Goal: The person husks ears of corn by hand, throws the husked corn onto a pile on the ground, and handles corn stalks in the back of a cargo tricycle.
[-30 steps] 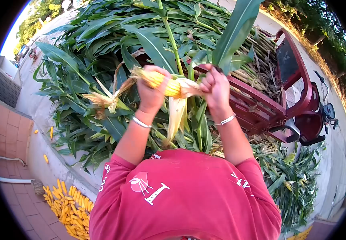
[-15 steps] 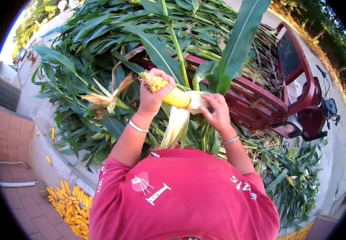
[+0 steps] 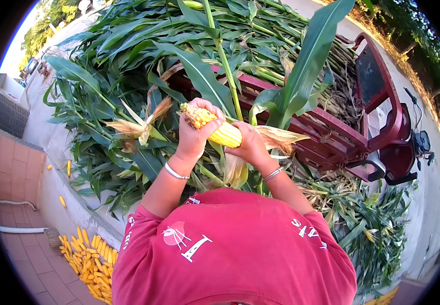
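Note:
A yellow ear of corn (image 3: 224,134) lies tilted between my two hands, its kernels bare and its rough tip toward the upper left. My left hand (image 3: 193,136) is wrapped round the tip half. At the lower end, my right hand (image 3: 253,146) closes round the base, covering the stalk joint. Pale husk (image 3: 236,170) hangs below the ear, and a drier husk flap (image 3: 281,136) sticks out to the right behind my right hand. Just left of my left hand, an opened, dry husk (image 3: 141,127) stands on another stalk.
Green corn stalks (image 3: 128,51) are heaped ahead and to the left. A red three-wheeled cart (image 3: 332,134) loaded with stalks stands at the right. Husked ears (image 3: 90,262) are piled at lower left on brick paving. More leaves (image 3: 372,234) lie at lower right.
My right hand has moved left from the peeled husk onto the ear's base. The husk flap now points right behind that hand. My left hand keeps its hold.

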The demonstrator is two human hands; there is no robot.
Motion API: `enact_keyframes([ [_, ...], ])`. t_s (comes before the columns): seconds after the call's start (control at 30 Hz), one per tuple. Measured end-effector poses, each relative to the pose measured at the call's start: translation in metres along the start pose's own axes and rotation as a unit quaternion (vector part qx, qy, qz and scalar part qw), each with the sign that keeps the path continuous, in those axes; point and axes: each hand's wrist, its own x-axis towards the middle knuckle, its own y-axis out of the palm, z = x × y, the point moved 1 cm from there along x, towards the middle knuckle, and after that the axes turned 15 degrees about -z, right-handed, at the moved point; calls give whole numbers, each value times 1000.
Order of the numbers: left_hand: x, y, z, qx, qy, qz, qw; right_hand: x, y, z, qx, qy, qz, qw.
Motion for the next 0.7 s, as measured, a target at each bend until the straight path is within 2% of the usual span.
enact_keyframes([
  [0.13, 7, -8, -2, -3, -4, -34, 999, -9, 19, -3, -48, 3, -32, 998],
  [0.23, 12, -14, 0, 27, 37, -41, 998, -11, 27, 2, -50, -31, -62, 996],
  [0.3, 12, -16, 2, -23, 36, -61, 997, -12, 25, 11, -66, -38, -65, 995],
  [0.4, 32, -36, 9, -84, -71, -126, 986, -17, 32, 15, -85, -40, -55, 994],
  [0.47, 43, -44, 11, -69, -131, -159, 976, -23, 37, 16, -88, -31, -40, 995],
  [0.53, 55, -56, 15, -63, -259, -205, 942, -34, 44, 22, -53, -52, -34, 997],
  [0.57, 57, -72, 28, -74, -294, -237, 923, -38, 41, 31, -51, -34, -15, 998],
  [0.6, 54, -78, 36, -77, -289, -242, 923, -40, 39, 31, -48, -39, -10, 998],
  [0.67, 52, -87, 42, -95, -274, -270, 918, -38, 44, 25, -62, 18, 23, 998],
  [0.7, 53, -89, 45, -100, -270, -262, 921, -36, 44, 20, -62, 2, 35, 997],
])
